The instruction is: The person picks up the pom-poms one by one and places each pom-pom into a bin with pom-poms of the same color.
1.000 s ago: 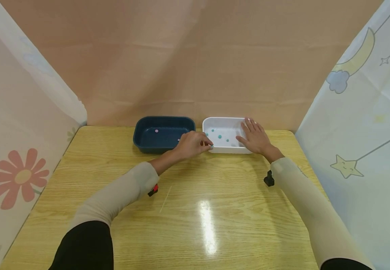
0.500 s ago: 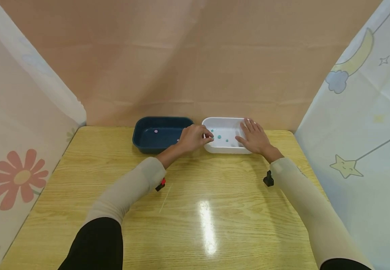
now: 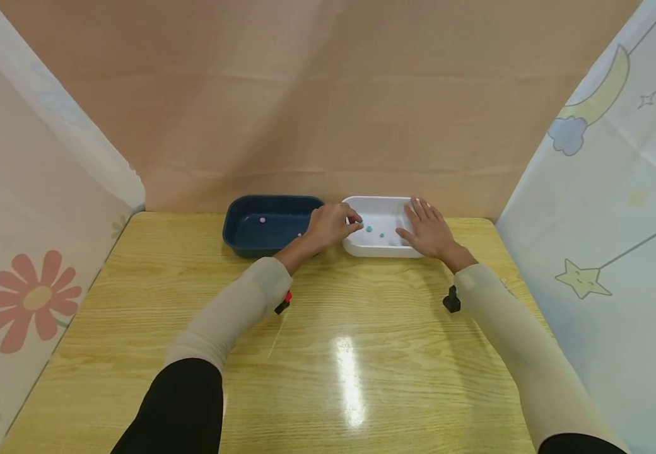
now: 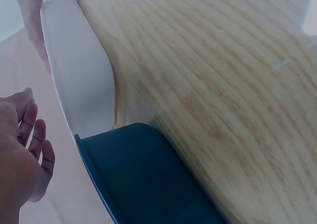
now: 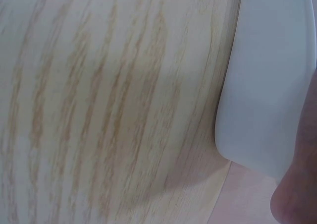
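Over the left end of the white tray (image 3: 387, 251) is my left hand (image 3: 330, 225), thumb and forefinger pressed together. The small teal bead seen at its fingertips just before is almost hidden now. In the left wrist view the left hand (image 4: 22, 149) shows above the rims, its other fingers loosely bent. My right hand (image 3: 431, 232) lies with spread, straight fingers across the white tray's right end. Inside that tray sit a teal bead (image 3: 369, 229) and a smaller teal bead (image 3: 381, 235). Its left part is covered by the left hand.
Left of the white tray stands a dark blue tray (image 3: 260, 252) with a pink bead (image 3: 262, 220) and another pink bead (image 3: 299, 235) near the left wrist. Both trays sit at the back edge of the wooden table (image 3: 316, 353), before a brown backdrop (image 3: 328, 113).
My left hand has moved up and slightly right from the white tray's front rim to above its left end, fingertips still together. My right hand has stayed in place.
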Tool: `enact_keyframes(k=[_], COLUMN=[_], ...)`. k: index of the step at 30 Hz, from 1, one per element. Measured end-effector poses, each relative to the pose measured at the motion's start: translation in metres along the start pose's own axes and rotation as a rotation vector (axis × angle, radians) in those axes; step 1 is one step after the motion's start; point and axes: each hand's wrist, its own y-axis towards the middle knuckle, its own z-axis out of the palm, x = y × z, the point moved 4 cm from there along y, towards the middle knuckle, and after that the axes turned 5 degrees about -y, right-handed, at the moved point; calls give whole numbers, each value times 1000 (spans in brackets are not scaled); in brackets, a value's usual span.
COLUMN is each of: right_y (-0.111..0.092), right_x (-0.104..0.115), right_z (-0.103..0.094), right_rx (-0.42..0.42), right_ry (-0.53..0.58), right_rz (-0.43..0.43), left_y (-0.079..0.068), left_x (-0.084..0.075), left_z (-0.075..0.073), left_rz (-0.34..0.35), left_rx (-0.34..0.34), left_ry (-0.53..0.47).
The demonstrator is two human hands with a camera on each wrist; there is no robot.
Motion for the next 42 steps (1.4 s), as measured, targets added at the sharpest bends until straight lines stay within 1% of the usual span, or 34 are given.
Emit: enact_keyframes(k=[6, 10, 19, 26, 29, 34, 37, 42], right_y=[1, 1, 0, 2, 4, 5, 5, 6], right_x=[0, 0, -1, -3, -3, -4, -4, -5], right_z=[1, 2, 1, 2, 3, 4, 4, 4], right_rx=[-13, -11, -6, -7, -11, -15, -15, -13], right_ry=[20, 26, 15, 20, 20, 33, 46, 50], right_rz=[0, 0, 2, 3, 3, 5, 4, 7], left_y=[8, 11, 13, 14, 14, 12, 8, 0], left_x=[4, 6, 5, 6, 7, 11, 15, 22], left_z=[6, 9, 16, 17, 16, 10, 4, -7], left_rz=[-42, -52, -36, -61, -70, -74, -73, -55], left_rx=[23, 35, 49, 37, 38, 47, 38, 8], left_ry=[25, 36, 41, 58, 57, 90, 102, 83])
